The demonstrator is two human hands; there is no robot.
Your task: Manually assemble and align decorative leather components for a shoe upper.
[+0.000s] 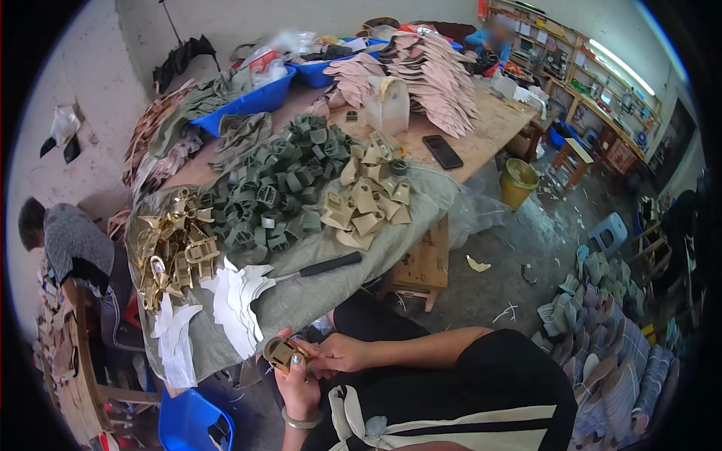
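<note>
While the thumb and fingers of the left hand [301, 392] grip a tan piece [280, 352] just off the near side of the tabletop [490, 122], the fingers of the right hand [340, 353] are curled close by its right side, though I cannot tell whether they pinch it. Its curved, open shape suggests something light and stiff enough to keep its form, yet likely to bend if squeezed hard; the outer face may be slippery, so the rim, with the thumb outside, looks the best hold. Beyond, white cut-outs [239, 304] and a black-handled tool [331, 263] lie on a grey-green cloth [421, 203], backed by heaps of gold pieces [199, 252], dark green pieces [274, 184] and similar tan pieces [365, 201].
</note>
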